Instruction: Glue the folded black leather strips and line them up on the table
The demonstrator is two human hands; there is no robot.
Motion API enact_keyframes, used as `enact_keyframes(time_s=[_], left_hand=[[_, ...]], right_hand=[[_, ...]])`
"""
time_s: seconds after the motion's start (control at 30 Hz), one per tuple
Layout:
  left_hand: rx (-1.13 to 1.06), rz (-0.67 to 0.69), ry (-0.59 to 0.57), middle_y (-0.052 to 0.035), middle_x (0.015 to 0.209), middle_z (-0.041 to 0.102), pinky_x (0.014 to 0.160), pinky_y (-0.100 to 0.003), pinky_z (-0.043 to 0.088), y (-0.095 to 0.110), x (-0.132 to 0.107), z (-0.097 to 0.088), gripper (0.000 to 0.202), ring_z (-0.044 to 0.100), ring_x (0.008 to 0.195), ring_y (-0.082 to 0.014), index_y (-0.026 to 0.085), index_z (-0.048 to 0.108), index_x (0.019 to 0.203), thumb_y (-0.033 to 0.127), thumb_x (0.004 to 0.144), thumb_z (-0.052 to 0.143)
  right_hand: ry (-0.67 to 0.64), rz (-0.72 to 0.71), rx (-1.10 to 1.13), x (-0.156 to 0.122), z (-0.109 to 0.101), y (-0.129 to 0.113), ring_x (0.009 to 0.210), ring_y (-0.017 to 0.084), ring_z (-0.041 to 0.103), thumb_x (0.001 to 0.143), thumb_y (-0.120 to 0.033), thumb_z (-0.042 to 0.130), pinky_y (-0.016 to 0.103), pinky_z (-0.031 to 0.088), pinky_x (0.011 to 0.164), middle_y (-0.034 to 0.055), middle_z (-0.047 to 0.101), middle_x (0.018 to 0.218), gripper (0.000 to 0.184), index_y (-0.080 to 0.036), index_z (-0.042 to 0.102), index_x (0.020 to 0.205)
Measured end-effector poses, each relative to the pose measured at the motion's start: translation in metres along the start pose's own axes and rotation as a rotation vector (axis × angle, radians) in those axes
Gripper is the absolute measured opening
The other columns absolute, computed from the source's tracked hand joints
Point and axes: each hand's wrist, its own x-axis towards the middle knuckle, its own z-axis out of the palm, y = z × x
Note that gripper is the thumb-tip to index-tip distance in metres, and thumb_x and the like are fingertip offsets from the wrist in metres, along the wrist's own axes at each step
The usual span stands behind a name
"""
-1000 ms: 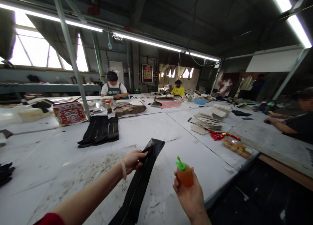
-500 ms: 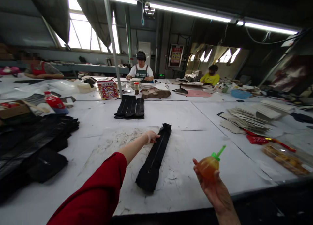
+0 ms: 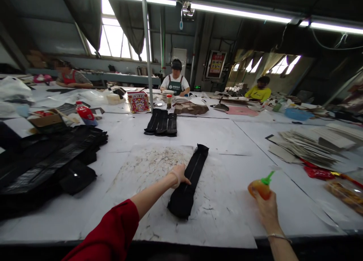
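A long black zippered strip lies at a slant on the stained white sheet in front of me. My left hand is closed at its left edge, the thumb on top near the zipper; the other fingertips are partly hidden. To the right, my right hand is wrapped round a squeeze bottle of amber liquid with a green nozzle. The bottle is tilted above the table, its nozzle pointing up and right, apart from the strip.
Black pieces are heaped at the left; more zippered pieces lie farther back. A red bottle stands by a cardboard box. Stacked grey sheets and a clear food box are at right. Several people sit across the table.
My left hand has slid down the strip toward its near end. My right hand has turned its back upward, still holding the bottle. The view has swung left.
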Motion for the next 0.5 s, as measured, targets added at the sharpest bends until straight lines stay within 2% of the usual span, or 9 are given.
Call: enact_keyframes(time_s=[0.1, 0.17, 0.23, 0.3, 0.33, 0.4, 0.47, 0.5], left_hand=[[-0.062, -0.003, 0.008, -0.0109, 0.099, 0.064, 0.085, -0.039, 0.046, 0.0, 0.002, 0.002, 0.07, 0.055, 0.112, -0.0393, 0.019, 0.055, 0.088, 0.036, 0.03, 0.091], [-0.136, -0.009, -0.026, -0.0075, 0.085, 0.064, 0.077, -0.037, 0.049, -0.002, 0.005, 0.003, 0.06, 0.058, 0.106, -0.0381, 0.02, 0.054, 0.077, 0.033, 0.031, 0.091], [-0.244, -0.02, -0.091, -0.0049, 0.074, 0.062, 0.067, -0.035, 0.05, -0.003, 0.006, 0.006, 0.049, 0.063, 0.093, -0.0342, 0.02, 0.052, 0.071, 0.031, 0.039, 0.088], [-0.38, -0.028, -0.177, -0.003, 0.069, 0.061, 0.056, -0.031, 0.049, -0.004, 0.005, 0.008, 0.038, 0.065, 0.077, -0.0272, 0.019, 0.053, 0.074, 0.029, 0.051, 0.083], [-0.451, -0.028, -0.219, -0.002, 0.069, 0.062, 0.051, -0.029, 0.047, -0.003, 0.003, 0.009, 0.035, 0.064, 0.069, -0.0233, 0.019, 0.054, 0.078, 0.029, 0.056, 0.079], [-0.578, -0.027, -0.286, 0.0, 0.07, 0.062, 0.045, -0.025, 0.044, -0.001, -0.003, 0.012, 0.031, 0.061, 0.059, -0.017, 0.019, 0.054, 0.086, 0.026, 0.062, 0.074], [-0.664, -0.025, -0.327, 0.001, 0.071, 0.062, 0.042, -0.022, 0.042, 0.003, -0.01, 0.016, 0.032, 0.06, 0.056, -0.0139, 0.019, 0.053, 0.091, 0.021, 0.064, 0.069], [-0.701, -0.029, -0.339, 0.0012, 0.071, 0.062, 0.042, -0.022, 0.042, 0.005, -0.014, 0.019, 0.034, 0.059, 0.056, -0.0134, 0.019, 0.052, 0.093, 0.018, 0.063, 0.068]], right_hand=[[0.026, 0.069, -0.255, 0.001, -0.008, 0.003, 0.105, 0.042, 0.055, 0.039, -0.052, 0.083, 0.062, 0.032, 0.1, 0.0076, 0.064, 0.086, 0.066, -0.022, 0.055, 0.091], [-0.003, 0.076, -0.429, 0.001, -0.016, 0.006, 0.103, 0.044, 0.057, 0.043, -0.06, 0.075, 0.059, 0.037, 0.096, 0.0127, 0.065, 0.089, 0.067, -0.02, 0.056, 0.093], [-0.064, 0.032, -0.604, -0.001, -0.026, 0.011, 0.102, 0.043, 0.059, 0.051, -0.065, 0.063, 0.054, 0.042, 0.092, 0.0179, 0.067, 0.095, 0.065, -0.019, 0.055, 0.096], [-0.111, -0.027, -0.727, -0.006, -0.039, 0.016, 0.102, 0.042, 0.061, 0.056, -0.065, 0.054, 0.051, 0.046, 0.09, 0.0207, 0.067, 0.1, 0.062, -0.018, 0.056, 0.097], [-0.099, -0.038, -0.756, -0.01, -0.045, 0.017, 0.101, 0.042, 0.061, 0.057, -0.065, 0.053, 0.051, 0.046, 0.089, 0.0213, 0.068, 0.101, 0.06, -0.019, 0.056, 0.096], [0.007, -0.028, -0.789, -0.023, -0.053, 0.015, 0.099, 0.043, 0.062, 0.06, -0.063, 0.052, 0.053, 0.046, 0.088, 0.0209, 0.068, 0.102, 0.053, -0.021, 0.056, 0.093], [0.124, -0.016, -0.733, -0.04, -0.048, 0.008, 0.097, 0.042, 0.063, 0.065, -0.063, 0.051, 0.054, 0.046, 0.087, 0.0178, 0.069, 0.1, 0.045, -0.024, 0.055, 0.088], [0.108, -0.006, -0.653, -0.051, -0.039, 0.002, 0.095, 0.04, 0.064, 0.066, -0.063, 0.052, 0.052, 0.047, 0.085, 0.0153, 0.07, 0.096, 0.043, -0.025, 0.055, 0.086]])
